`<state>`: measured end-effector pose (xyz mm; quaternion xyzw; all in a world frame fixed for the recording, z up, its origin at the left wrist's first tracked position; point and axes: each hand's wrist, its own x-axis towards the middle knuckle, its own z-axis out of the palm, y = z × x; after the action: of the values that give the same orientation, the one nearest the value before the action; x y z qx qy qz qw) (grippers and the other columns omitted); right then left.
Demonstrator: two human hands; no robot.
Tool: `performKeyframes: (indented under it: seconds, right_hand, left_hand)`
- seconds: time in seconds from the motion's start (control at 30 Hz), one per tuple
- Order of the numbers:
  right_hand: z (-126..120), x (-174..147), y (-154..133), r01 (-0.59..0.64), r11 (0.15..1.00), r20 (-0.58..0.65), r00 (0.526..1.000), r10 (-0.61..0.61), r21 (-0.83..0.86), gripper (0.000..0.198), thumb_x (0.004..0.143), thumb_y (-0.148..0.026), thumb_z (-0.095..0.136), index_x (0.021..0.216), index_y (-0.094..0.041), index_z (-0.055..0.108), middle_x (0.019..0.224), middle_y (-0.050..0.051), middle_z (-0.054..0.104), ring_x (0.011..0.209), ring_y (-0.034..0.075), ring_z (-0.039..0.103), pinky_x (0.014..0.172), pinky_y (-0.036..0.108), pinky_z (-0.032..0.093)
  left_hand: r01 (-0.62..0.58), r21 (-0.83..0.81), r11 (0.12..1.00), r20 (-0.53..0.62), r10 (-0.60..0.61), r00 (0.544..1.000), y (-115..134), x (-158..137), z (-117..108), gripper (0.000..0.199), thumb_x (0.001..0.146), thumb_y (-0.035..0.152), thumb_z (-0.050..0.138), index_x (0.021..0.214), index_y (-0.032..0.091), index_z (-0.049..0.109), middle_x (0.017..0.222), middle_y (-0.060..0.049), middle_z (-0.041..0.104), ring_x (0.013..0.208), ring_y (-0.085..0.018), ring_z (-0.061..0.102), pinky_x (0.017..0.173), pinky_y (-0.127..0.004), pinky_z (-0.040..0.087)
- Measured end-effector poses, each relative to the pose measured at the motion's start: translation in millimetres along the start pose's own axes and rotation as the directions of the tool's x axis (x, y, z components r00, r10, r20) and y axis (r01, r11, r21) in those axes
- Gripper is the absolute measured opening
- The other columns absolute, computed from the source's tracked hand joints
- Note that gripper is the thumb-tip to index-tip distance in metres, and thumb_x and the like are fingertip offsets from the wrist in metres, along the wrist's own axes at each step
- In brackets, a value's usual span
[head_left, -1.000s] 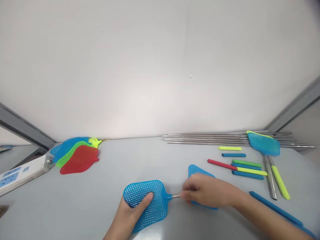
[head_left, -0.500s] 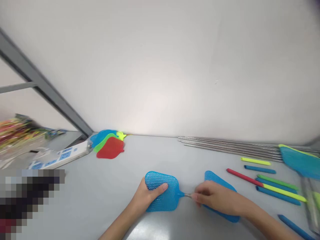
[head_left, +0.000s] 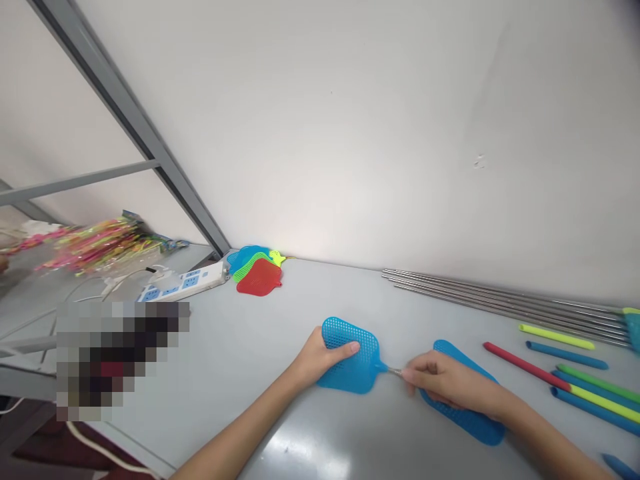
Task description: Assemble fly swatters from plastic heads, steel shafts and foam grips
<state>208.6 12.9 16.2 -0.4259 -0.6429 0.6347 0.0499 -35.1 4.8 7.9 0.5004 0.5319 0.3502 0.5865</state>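
Note:
My left hand (head_left: 320, 360) is closed around a blue mesh fly swatter head (head_left: 357, 373), its thumb flat on the front and the other fingers behind. From the head's narrow neck comes a short ribbed metal rod (head_left: 394, 371). My right hand (head_left: 445, 380) pinches that rod's far end between thumb and fingertips; whatever part lies inside the fingers is hidden. Beneath the right hand, a second blue fly swatter head (head_left: 480, 427) rests on the table, partly covered.
Red, green and blue swatter heads (head_left: 260, 277) lie by the wall, beside a white power strip (head_left: 193, 283). Thin metal rods (head_left: 475, 293) line the wall. Coloured plastic tubes (head_left: 525, 365) lie at right. Bagged colourful items (head_left: 105, 243) are beyond the grey frame (head_left: 165, 153).
The view has swung left, so everything appears further right. Both hands keep the same grip on the swatter head and its metal rod.

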Motion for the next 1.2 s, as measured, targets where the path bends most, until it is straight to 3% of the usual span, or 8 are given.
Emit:
performKeyframes:
  seconds: [0.4,0.7,0.93,1.2]
  right_hand:
    - [-3,1,7,0.012,0.999,0.007,1.0,-0.013,0.037,0.045,0.076,-0.055,0.042,0.075,-0.013,0.058,0.043,-0.006,0.028,0.038,0.003,0.025,0.034,0.016,0.018]
    - [-5,0,3,0.023,0.999,0.018,1.0,-0.024,0.046,0.043,0.075,-0.054,0.045,0.079,-0.014,0.058,0.041,-0.007,0.035,0.031,0.002,0.025,0.031,0.015,0.017]
    - [-10,2,4,0.039,0.995,0.042,0.998,-0.043,0.092,0.044,0.074,-0.054,0.047,0.082,-0.013,0.059,0.045,-0.006,0.039,0.03,0.001,0.027,0.028,0.015,0.019]
    - [-18,3,7,0.095,0.979,0.071,0.992,-0.109,0.179,0.039,0.076,-0.05,0.047,0.084,-0.013,0.055,0.057,-0.003,0.048,0.035,0.001,0.035,0.031,0.014,0.026]
  left_hand:
    - [-0.044,0.01,0.999,0.049,0.043,0.998,-3,6,-3,0.03,0.065,0.038,0.064,0.079,0.012,0.061,0.078,-0.006,0.065,0.074,-0.017,0.061,0.07,-0.03,0.049]
    - [-0.03,0.055,0.998,0.015,0.03,0.999,-1,6,-4,0.029,0.064,0.039,0.065,0.077,0.013,0.059,0.075,-0.004,0.065,0.071,-0.016,0.06,0.068,-0.029,0.049]
    - [0.034,0.059,0.998,-0.028,-0.032,0.999,7,5,-1,0.034,0.062,0.04,0.066,0.079,0.012,0.059,0.078,-0.006,0.067,0.074,-0.019,0.062,0.07,-0.03,0.05]
    - [0.148,-0.106,0.983,0.055,-0.143,0.988,16,2,-5,0.031,0.067,0.039,0.062,0.08,0.011,0.062,0.076,-0.008,0.068,0.069,-0.021,0.064,0.068,-0.034,0.052]
